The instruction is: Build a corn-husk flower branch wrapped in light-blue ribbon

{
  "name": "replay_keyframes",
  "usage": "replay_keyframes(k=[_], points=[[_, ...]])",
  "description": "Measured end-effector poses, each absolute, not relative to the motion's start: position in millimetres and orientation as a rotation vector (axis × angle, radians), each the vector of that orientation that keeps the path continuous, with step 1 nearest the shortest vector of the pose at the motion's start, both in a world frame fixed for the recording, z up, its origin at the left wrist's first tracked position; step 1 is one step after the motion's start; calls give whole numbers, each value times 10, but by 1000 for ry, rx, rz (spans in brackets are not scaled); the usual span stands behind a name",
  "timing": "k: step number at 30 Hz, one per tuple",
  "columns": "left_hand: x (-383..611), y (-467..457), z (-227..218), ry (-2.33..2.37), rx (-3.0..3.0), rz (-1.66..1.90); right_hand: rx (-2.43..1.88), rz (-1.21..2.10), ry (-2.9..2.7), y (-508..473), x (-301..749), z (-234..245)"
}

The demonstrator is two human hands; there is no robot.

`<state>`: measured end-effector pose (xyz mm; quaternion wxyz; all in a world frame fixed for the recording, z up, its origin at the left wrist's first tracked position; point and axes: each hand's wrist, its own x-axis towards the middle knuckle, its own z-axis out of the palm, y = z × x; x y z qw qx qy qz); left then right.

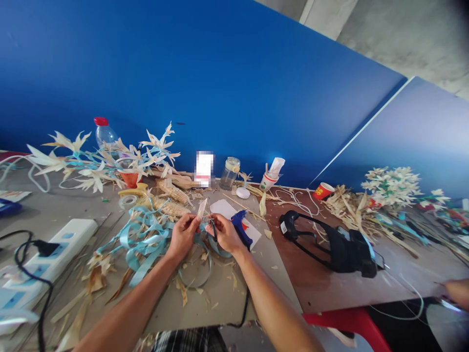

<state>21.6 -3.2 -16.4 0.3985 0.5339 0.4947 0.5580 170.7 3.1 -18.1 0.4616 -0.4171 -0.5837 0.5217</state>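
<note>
My left hand (184, 234) pinches a pale piece of corn husk (202, 208) that points up from the fingertips. Close against it, my right hand (224, 232) is closed round a pair of dark-handled scissors (213, 229), whose blades point up beside the husk. Whether the blades touch the husk I cannot tell. Left of my hands lies a tangle of light blue ribbon (141, 249). Dried corn cobs (174, 191) lie just behind it. A blue glue gun (242, 227) rests on white paper (258, 239) to the right of my right hand.
Husk flowers (91, 176) spread at the back left. A white power strip (66, 244) lies left, a glass jar (230, 173) and paper cup (269, 181) stand by the blue partition (220, 88). A black headset (344, 247) lies right. Another person's hand (456, 292) shows at the right edge.
</note>
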Motion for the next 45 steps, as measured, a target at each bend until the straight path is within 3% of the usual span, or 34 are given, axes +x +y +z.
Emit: replay_keyframes(k=[45], points=[[311, -32, -176, 1101, 1181, 1470, -1011, 1137, -1552, -39, 1564, -185]])
